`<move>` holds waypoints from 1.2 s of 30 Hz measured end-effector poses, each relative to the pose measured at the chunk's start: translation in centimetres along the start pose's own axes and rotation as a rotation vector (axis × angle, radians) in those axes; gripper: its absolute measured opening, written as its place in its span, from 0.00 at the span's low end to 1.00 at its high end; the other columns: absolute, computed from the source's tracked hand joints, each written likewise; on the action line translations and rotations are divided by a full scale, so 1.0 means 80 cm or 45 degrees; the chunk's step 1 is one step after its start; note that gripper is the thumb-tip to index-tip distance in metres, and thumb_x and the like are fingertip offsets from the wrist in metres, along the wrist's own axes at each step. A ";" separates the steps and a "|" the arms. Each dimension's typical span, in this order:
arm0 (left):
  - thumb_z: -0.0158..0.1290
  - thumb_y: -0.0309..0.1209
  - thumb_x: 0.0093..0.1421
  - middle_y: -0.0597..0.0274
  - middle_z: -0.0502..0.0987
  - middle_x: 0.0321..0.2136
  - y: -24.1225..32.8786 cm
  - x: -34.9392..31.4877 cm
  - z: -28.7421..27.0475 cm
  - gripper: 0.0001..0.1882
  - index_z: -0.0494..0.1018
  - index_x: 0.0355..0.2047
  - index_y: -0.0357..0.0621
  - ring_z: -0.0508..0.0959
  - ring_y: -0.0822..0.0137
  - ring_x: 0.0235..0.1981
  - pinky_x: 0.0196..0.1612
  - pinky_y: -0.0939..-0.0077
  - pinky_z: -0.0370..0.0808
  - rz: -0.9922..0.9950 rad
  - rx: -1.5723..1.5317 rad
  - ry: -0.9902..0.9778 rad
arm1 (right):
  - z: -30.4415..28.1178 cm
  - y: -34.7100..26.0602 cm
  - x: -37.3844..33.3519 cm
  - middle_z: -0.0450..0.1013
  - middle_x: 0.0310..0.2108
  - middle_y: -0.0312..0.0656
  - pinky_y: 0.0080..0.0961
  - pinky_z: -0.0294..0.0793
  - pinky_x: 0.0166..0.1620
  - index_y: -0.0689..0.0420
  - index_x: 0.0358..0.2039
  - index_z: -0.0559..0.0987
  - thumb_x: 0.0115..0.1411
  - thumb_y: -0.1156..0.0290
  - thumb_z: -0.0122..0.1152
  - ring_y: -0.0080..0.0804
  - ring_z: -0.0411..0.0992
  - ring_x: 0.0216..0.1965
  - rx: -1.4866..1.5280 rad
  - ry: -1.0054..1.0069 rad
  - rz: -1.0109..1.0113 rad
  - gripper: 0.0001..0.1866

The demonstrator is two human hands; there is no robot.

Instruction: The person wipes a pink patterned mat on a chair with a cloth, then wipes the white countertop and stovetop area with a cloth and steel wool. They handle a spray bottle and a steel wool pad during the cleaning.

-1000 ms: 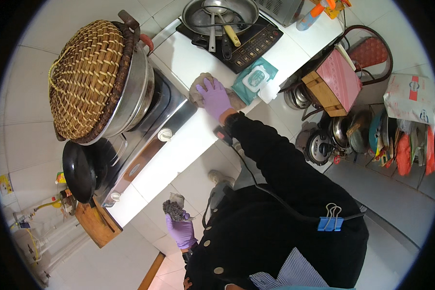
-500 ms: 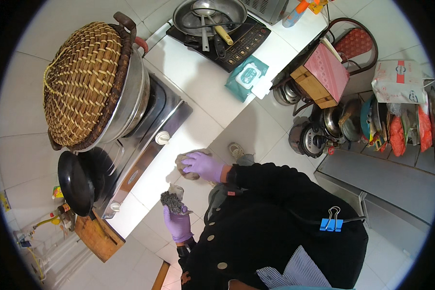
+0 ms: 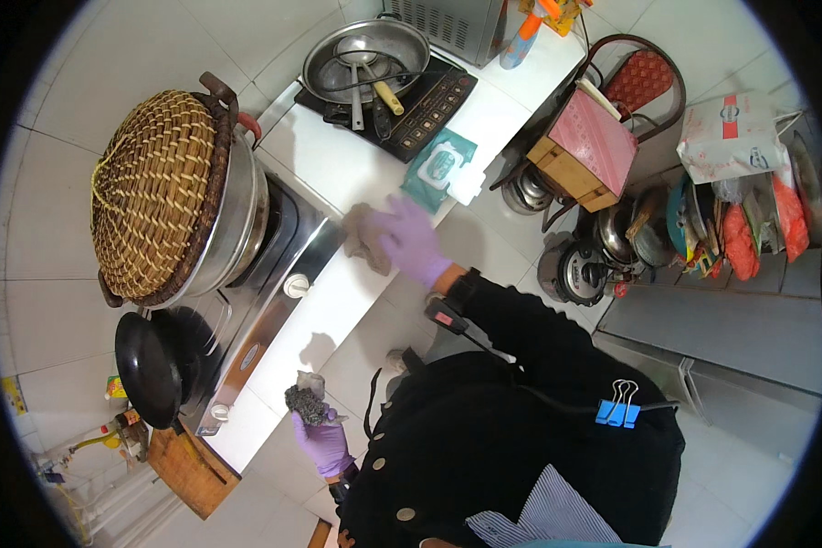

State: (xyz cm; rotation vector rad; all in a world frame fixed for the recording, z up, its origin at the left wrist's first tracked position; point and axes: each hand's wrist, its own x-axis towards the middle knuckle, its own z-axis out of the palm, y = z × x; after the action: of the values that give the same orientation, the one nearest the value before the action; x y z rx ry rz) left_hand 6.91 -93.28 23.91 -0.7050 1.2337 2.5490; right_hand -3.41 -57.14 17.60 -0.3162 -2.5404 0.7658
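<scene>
My right hand (image 3: 416, 245), in a purple glove, is on a grey-brown cloth (image 3: 365, 239) at the white counter (image 3: 333, 297), beside the stove's front edge. Its fingers are somewhat smeared by motion. Lower left, near the counter's front edge, my left hand (image 3: 324, 445), gloved in purple too, is closed around a dark grey scouring pad (image 3: 307, 405). A pale grey scrap (image 3: 311, 382) sticks out above the pad; its kind is unclear. The gas stove (image 3: 269, 315) carries a big steel pot (image 3: 237, 233) under a woven straw lid (image 3: 160, 196), plus a black wok (image 3: 148, 373).
An induction cooker (image 3: 434, 111) bears a steel pan (image 3: 324, 68) with ladles inside. Beside it lie a teal wipes pack (image 3: 437, 171) and a spray bottle (image 3: 521, 46). A wooden board (image 3: 184, 470) is below the wok. Pots and a pressure cooker (image 3: 580, 272) stand at right.
My right hand and the cloth have moved up along the counter, toward the wipes pack. My left hand, still gripping the scouring pad, has shifted slightly down and left. The whole view has shifted a little.
</scene>
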 end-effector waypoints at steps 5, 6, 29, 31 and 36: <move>0.49 0.45 0.68 0.56 0.75 0.42 -0.009 -0.006 0.016 0.24 0.67 0.54 0.40 0.72 0.63 0.32 0.33 0.68 0.70 -0.003 -0.015 -0.006 | -0.061 0.111 0.001 0.75 0.44 0.55 0.41 0.73 0.51 0.67 0.47 0.75 0.56 0.74 0.57 0.51 0.74 0.44 -0.088 0.908 0.730 0.19; 0.49 0.45 0.69 0.56 0.75 0.42 -0.012 -0.006 0.018 0.24 0.67 0.54 0.40 0.72 0.63 0.32 0.33 0.68 0.70 -0.034 -0.008 0.101 | -0.061 0.125 0.003 0.75 0.44 0.54 0.41 0.73 0.51 0.67 0.47 0.76 0.56 0.74 0.56 0.50 0.74 0.44 0.092 0.841 0.709 0.18; 0.47 0.47 0.69 0.56 0.75 0.37 -0.037 -0.011 0.056 0.25 0.67 0.56 0.41 0.72 0.65 0.30 0.31 0.72 0.70 -0.034 0.100 -0.002 | -0.058 0.166 0.092 0.71 0.47 0.49 0.39 0.73 0.49 0.63 0.55 0.71 0.57 0.56 0.62 0.47 0.72 0.46 -0.339 -0.091 0.462 0.30; 0.46 0.48 0.69 0.55 0.75 0.38 -0.035 -0.012 0.060 0.26 0.66 0.57 0.41 0.72 0.65 0.30 0.31 0.73 0.70 -0.028 0.114 0.046 | -0.068 0.172 0.098 0.70 0.47 0.50 0.37 0.75 0.48 0.65 0.61 0.64 0.49 0.54 0.72 0.49 0.73 0.44 -0.392 -0.107 0.716 0.45; 0.44 0.46 0.70 0.57 0.73 0.36 -0.037 -0.014 0.068 0.25 0.65 0.57 0.39 0.71 0.66 0.30 0.32 0.71 0.68 -0.115 0.134 -0.010 | -0.077 0.183 0.100 0.74 0.44 0.51 0.37 0.79 0.45 0.66 0.57 0.69 0.38 0.50 0.80 0.50 0.77 0.45 -0.152 -0.145 0.922 0.50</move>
State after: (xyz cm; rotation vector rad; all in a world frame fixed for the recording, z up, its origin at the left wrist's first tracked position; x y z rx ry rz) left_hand 7.27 -87.15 25.35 -0.7101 1.2927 2.3932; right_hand -6.05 -39.60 16.77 -1.3091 -2.5736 0.8910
